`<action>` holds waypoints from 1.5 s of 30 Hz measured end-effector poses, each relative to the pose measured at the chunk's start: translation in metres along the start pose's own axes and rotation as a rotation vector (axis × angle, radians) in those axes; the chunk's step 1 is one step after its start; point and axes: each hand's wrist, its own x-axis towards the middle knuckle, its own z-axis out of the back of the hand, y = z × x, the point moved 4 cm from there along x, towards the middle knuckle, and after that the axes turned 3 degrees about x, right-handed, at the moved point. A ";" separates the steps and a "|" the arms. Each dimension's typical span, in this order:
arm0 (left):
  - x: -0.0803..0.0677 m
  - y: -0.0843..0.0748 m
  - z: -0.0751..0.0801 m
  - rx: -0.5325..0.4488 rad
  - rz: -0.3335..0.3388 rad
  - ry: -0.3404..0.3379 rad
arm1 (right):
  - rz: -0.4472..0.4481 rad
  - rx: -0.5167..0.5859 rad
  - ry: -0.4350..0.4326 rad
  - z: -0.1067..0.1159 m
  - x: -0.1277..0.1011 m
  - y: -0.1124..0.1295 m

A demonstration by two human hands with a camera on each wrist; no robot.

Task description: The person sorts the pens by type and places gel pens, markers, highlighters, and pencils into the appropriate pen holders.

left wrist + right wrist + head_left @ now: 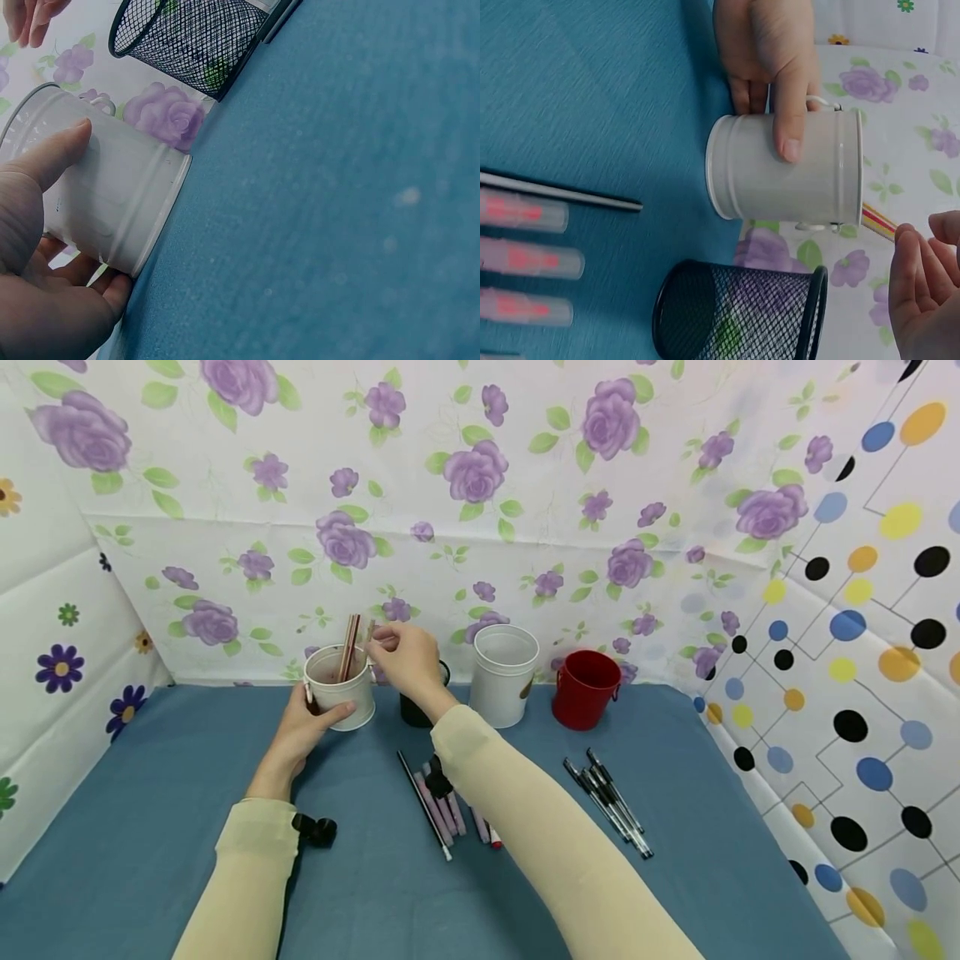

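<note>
My left hand (296, 735) grips a small white metal bucket (348, 697) from its left side, thumb across the front. In the left wrist view, the bucket (112, 187) touches the blue cloth. Several thin coloured pencils (348, 647) stand upright in it, leaning against the rim. Above the rim's right side, my right hand (408, 660) pinches a pencil (371, 629) between thumb and fingertips. In the right wrist view, red and yellow pencils (879, 220) stick out of the bucket beside the right fingers; their far ends are hidden.
Right of the bucket stand a black mesh pen holder (739, 311), a tall white bucket (498, 685) and a red bucket (585, 693). Several purple highlighters (435, 802), a thin black stick (423, 806) and several black pens (611, 806) lie in front. A floral cloth wall rises behind.
</note>
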 end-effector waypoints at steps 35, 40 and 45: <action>-0.006 -0.012 0.000 -0.021 0.025 0.009 | 0.125 -0.288 0.404 0.038 -0.067 -0.002; 0.002 0.004 0.000 -0.011 0.009 0.001 | 0.059 -0.284 0.441 0.038 -0.085 -0.012; 0.003 0.008 0.000 -0.003 -0.005 -0.006 | 0.003 -0.281 0.489 0.034 -0.104 -0.023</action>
